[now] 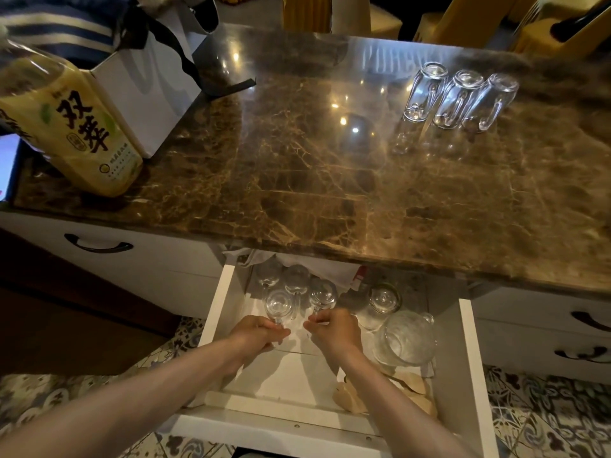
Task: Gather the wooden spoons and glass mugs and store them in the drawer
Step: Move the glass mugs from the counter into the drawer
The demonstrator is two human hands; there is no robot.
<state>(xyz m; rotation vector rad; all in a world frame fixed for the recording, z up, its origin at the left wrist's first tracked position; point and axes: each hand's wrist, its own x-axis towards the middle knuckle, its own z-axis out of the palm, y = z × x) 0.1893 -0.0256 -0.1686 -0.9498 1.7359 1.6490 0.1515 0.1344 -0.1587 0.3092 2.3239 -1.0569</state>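
The white drawer [469,358] stands pulled open under the marble counter. Both my hands are inside it. My left hand [256,335] is closed on the handle of a glass mug [277,304] standing upside down. My right hand [334,330] is closed on the handle of a second upturned glass mug [322,294]. Three more mugs stand behind them at the drawer's back [296,277]. Three glass mugs [458,97] stand upside down in a row on the counter's far right. Pale wooden spoons [410,385] lie in the drawer's front right, partly under my right forearm.
A glass pitcher [406,338] and a glass jar [383,299] fill the drawer's right side. On the counter's left stand a yellow drink bottle [76,127] and a white paper bag [145,90]. Closed drawers with dark handles [97,246] flank the open one. Patterned floor tiles lie below.
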